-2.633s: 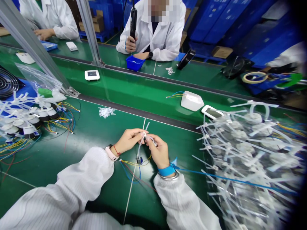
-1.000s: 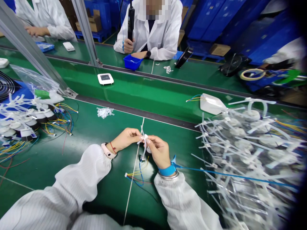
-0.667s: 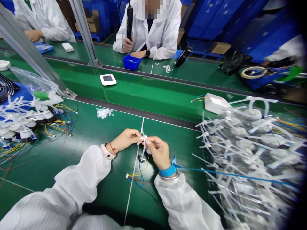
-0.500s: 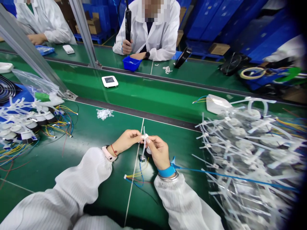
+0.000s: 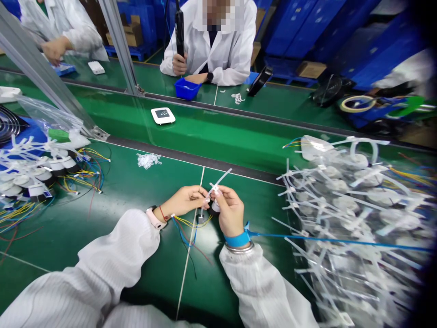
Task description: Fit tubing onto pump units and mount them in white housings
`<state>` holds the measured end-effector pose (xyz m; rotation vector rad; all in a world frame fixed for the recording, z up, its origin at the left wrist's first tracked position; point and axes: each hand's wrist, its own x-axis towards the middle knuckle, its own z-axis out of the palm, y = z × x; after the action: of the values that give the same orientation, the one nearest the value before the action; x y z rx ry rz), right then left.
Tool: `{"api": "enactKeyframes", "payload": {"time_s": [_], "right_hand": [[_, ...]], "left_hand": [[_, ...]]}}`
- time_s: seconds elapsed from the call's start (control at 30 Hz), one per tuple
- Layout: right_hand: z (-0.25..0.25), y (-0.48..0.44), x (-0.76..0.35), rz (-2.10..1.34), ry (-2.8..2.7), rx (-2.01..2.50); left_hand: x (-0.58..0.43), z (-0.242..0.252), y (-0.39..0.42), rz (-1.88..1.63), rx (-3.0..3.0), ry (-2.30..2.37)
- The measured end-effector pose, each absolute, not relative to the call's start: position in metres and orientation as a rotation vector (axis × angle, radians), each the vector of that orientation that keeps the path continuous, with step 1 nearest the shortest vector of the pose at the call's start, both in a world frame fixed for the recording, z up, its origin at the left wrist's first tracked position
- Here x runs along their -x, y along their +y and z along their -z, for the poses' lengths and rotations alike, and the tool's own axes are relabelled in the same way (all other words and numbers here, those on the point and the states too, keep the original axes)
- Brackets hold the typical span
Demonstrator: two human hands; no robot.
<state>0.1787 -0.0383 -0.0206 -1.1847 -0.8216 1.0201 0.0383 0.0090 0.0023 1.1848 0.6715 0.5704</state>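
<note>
The clear tube (image 5: pixel 224 176), nearly upright a moment ago, now slants rightward over the table (image 5: pixel 264 205), the left hand (image 5: pixel 189 200) apparently pinching its lower end and the right hand (image 5: pixel 232 212) clasping the white-and-black part (image 5: pixel 215 207), so the work shows a turn, not a release.

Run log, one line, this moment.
left hand: pinching translucent plastic tube; right hand: holding white-and-black round part; thin multicoloured wires: near both hands; small clear rings: piled on green tabletop

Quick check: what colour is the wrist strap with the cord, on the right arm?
The wrist strap is bright blue, clearest in the head view.
</note>
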Motion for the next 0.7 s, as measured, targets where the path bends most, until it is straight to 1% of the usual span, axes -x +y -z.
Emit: {"api": "enactKeyframes", "payload": {"time_s": [0.1,0.3,0.4,0.57,0.7], "right_hand": [[0.019,-0.038,-0.178,-1.081,-0.859,1.22],[0.014,-0.039,-0.175,-1.134,-1.034,1.267],[0.012,-0.039,-0.174,-1.152,-1.058,1.249],[0.007,-0.039,-0.178,-1.31,-1.196,1.205],[0.006,-0.038,-0.181,-1.297,-1.278,1.218]], "left_hand": [[-0.037,-0.002,0.009,-0.599,-1.202,0.66],[-0.036,0.006,0.015,-0.827,-1.049,0.714],[-0.036,0.005,0.015,-0.847,-0.966,0.752],[-0.037,0.0,0.015,-0.904,-0.848,0.76],[-0.036,0.0,0.016,-0.93,-0.839,0.732]]}}
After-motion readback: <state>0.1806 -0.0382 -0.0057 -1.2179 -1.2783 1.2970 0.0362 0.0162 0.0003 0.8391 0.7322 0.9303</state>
